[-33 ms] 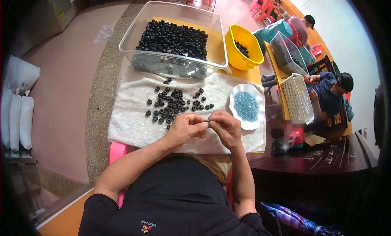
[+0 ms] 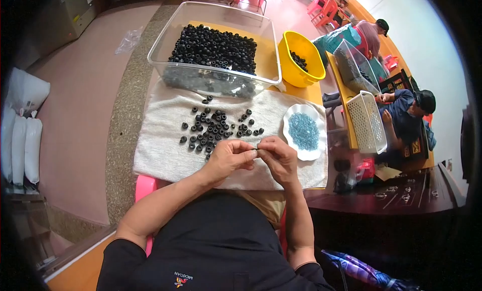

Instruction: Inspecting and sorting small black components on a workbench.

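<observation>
Left hand (image 2: 228,158) and right hand (image 2: 278,158) meet fingertip to fingertip, both pinching one small black ring (image 2: 257,149); loose rings (image 2: 213,128) on towel (image 2: 160,150) just ahead.

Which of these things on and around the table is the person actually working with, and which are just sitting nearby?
In use:
- left hand and right hand, pinching a small dark piece together
- loose black rings on the white towel
- white dish of blue bits
- clear tub of black rings

Lying about:
- yellow bucket
- white basket
- white sacks
</observation>
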A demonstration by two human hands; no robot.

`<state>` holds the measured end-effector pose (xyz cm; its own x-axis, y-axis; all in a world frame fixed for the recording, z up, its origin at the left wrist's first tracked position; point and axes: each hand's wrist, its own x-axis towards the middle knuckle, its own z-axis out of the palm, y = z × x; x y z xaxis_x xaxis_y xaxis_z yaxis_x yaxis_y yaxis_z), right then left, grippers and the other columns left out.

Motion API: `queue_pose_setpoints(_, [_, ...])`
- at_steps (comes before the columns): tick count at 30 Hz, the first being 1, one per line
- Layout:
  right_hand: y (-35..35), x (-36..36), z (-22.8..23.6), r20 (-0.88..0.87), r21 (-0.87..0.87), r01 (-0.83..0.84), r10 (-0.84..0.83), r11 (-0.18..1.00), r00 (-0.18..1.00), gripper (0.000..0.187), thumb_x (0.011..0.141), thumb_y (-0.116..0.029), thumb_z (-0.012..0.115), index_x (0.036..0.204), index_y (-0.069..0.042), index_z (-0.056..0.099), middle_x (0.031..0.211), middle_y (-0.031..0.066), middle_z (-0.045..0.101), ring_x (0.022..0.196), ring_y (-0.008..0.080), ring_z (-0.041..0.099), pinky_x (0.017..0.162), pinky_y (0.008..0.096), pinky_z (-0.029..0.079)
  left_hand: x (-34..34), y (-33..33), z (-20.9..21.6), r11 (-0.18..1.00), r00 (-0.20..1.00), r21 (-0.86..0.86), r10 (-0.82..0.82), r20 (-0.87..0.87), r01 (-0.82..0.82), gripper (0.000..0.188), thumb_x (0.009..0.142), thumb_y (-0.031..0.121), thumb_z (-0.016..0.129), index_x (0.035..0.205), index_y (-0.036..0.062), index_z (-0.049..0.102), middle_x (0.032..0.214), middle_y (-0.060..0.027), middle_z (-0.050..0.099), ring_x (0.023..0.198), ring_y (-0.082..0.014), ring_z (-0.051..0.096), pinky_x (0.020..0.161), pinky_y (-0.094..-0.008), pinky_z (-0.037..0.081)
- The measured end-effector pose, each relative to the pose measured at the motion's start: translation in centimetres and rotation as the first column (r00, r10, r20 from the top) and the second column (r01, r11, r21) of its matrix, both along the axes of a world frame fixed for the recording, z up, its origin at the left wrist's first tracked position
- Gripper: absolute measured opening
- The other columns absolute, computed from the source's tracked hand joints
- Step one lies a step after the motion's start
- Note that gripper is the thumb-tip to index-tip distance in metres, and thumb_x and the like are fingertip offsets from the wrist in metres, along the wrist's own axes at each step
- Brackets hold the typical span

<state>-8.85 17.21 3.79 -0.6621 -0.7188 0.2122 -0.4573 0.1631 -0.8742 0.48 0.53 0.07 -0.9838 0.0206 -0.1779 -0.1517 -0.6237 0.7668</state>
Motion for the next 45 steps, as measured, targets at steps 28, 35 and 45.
queue_pose_setpoints(28, [-1.2, 1.5, -0.6, -0.515, -0.206, 0.066, -0.166, 0.976, 0.841, 0.034, 0.073, 0.01, 0.071, 0.105, 0.0, 0.064, 0.089, 0.0167, 0.068, 0.078, 0.0256, 0.069, 0.067, 0.0315, 0.056, 0.1, 0.0, 0.2, 0.993, 0.999, 0.106, 0.04, 0.017, -0.042, 0.017, 0.092, 0.016, 0.067, 0.103, 0.0018, 0.065, 0.094, -0.0044, 0.067, 0.082, -0.0125, 0.065, 0.076, -0.029, 0.057])
queue_pose_setpoints(35, [-1.4, 1.8, -0.5, -0.631, -0.195, 0.048, -0.163, 0.98, 0.758, 0.039, 0.069, 0.005, 0.076, 0.106, -0.001, 0.063, 0.09, 0.0168, 0.068, 0.077, 0.0302, 0.069, 0.067, 0.035, 0.056, 0.1, 0.1, 0.2, 0.989, 0.998, 0.136, 0.049, 0.029, -0.053, 0.016, 0.093, 0.014, 0.066, 0.103, 0.0012, 0.065, 0.094, -0.0062, 0.068, 0.083, -0.0139, 0.066, 0.077, -0.0294, 0.056])
queue_pose_setpoints(45, [-2.0, 1.9, -1.3, -0.731, -0.229, 0.047, -0.204, 0.972, 0.651, 0.047, 0.071, 0.003, 0.076, 0.114, -0.001, 0.056, 0.092, 0.0146, 0.064, 0.077, 0.03, 0.065, 0.066, 0.0372, 0.054, 0.2, 0.2, 0.4, 0.986, 0.998, 0.152, 0.062, 0.02, -0.065, 0.014, 0.092, 0.012, 0.067, 0.1, 0.0, 0.067, 0.092, -0.0066, 0.069, 0.081, -0.0134, 0.066, 0.078, -0.0291, 0.056])
